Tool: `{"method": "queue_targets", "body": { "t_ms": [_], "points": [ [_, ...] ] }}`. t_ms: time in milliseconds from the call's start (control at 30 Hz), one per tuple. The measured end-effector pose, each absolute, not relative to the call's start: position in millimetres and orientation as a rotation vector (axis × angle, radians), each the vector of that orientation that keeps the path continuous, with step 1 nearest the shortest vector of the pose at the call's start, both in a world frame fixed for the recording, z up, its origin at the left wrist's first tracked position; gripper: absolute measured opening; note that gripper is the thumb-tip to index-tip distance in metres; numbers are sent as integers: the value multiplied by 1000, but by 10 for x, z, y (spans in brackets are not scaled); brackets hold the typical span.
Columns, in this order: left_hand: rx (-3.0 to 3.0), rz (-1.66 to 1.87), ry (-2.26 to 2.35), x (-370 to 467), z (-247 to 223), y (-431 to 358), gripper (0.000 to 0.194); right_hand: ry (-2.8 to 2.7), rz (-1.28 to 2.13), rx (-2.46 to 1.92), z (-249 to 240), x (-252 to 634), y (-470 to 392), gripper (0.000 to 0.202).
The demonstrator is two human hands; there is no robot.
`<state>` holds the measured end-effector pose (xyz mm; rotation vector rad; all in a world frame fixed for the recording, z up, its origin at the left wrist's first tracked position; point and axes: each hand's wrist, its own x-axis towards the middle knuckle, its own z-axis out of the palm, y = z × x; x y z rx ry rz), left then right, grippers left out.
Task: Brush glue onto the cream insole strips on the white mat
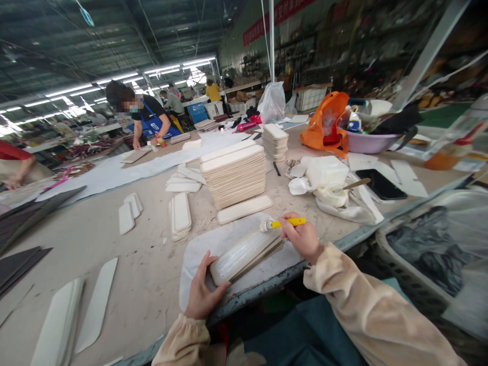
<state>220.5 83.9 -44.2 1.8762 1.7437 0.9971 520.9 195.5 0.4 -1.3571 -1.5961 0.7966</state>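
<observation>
A brush with a yellow handle and pale bristles [266,225] is gripped in my right hand [303,238]. Its bristles are at the far right end of a long, round-cornered white panel [240,254], whose top looks wet and shiny. More panels lie fanned beneath it. My left hand [206,290] clasps the near left end of this panel between thumb and fingers. All of these lie on a white sheet [190,254] at the table edge. Just beyond stands a tall stack of similar panels [236,178], with a single panel [244,209] in front.
Smaller panel piles [180,213] lie left of the stack. Right are a white tub [328,170], a phone [381,184], an orange bag [324,122] and a purple basin [373,143]. A lined basket [389,244] stands below the table edge. A co-worker [152,119] bends over the far side.
</observation>
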Motion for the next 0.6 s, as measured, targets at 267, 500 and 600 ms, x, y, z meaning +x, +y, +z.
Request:
{"method": "queue_targets", "body": {
  "t_ms": [267,500,600],
  "points": [
    [1886,1002,1745,2178,-471,845,78,-1590,680,-1491,-84,5303,2047,32],
    [1882,969,1758,2188,-477,838,81,-1448,818,-1335,-25,5240,1960,33],
    [1889,961,1764,2171,-498,838,81,-1509,927,-1285,-37,5111,1908,29]
  ]
}}
